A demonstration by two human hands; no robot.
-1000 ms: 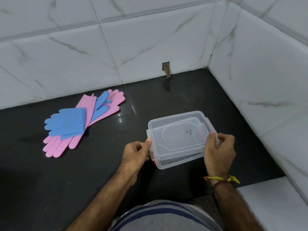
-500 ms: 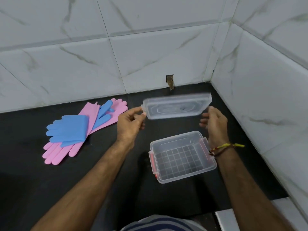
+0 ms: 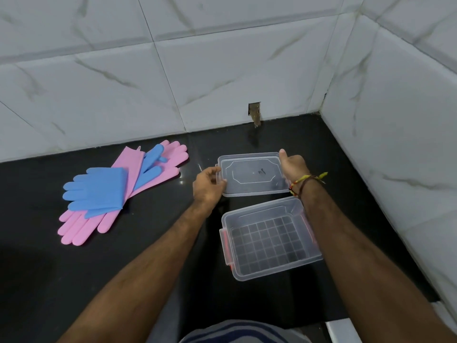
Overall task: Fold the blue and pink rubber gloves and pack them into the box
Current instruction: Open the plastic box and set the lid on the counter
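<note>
While both hands grip the lid [image 3: 252, 175], open box [image 3: 268, 237] left standing uncovered on the black surface [image 3: 74, 268] nearest the body, red latches along its left rim, grid-patterned floor bare. Right forearm crossing above the box's right rim; nothing else over the opening. Beyond the box, lid held flat just past its far edge, low over the surface; contact with the surface cannot be told. Left hand [image 3: 209, 186] with fingers closed on the lid's left edge; right hand [image 3: 293, 164] clamped on the right end, thumb up, thread bracelet [image 3: 305, 181] at the wrist. Compared with half a second earlier: lid lowered from a raised position above the box to behind it. Blue gloves [image 3: 99, 191] and pink gloves [image 3: 84, 225] piled together well to the left of the left hand, apart from all fingers, outside the box, blue on top. Farthest, marble-tiled wall [image 3: 222, 70] with a small notch [image 3: 254, 113] at its base.
</note>
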